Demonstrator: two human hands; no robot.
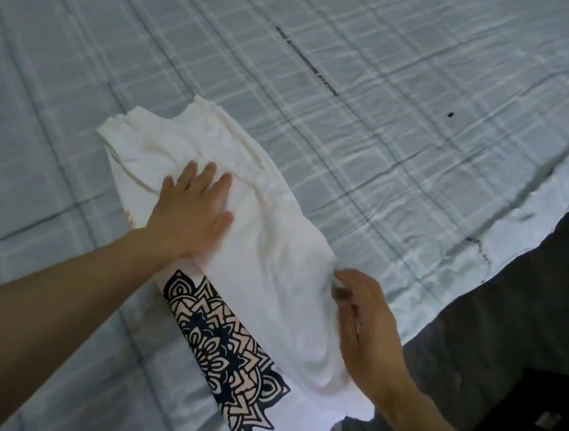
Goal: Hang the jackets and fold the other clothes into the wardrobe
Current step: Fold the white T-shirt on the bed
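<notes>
At the near edge of the bed, the white T-shirt (270,283) lies stretched on the diagonal, its hem end closest to us and a black mandala print (223,347) showing along its left side where the cloth is folded over. Right beside that, the right hand (366,329) is on the shirt's right edge, fingers curled in, thumb and fingertips pinching a small bunch of the white fabric. A little farther up, the left hand (190,214) lies flat on the shirt, fingers straight and slightly spread, palm pressing the cloth down and gripping nothing. Beyond it the shirt's crumpled top end rests on the pale checked bedspread (392,70). Off to the right, past the bed's edge, sits a dark area (526,305), too dim to identify. Farther back, a line of black lettering (307,61) crosses the bedspread.
</notes>
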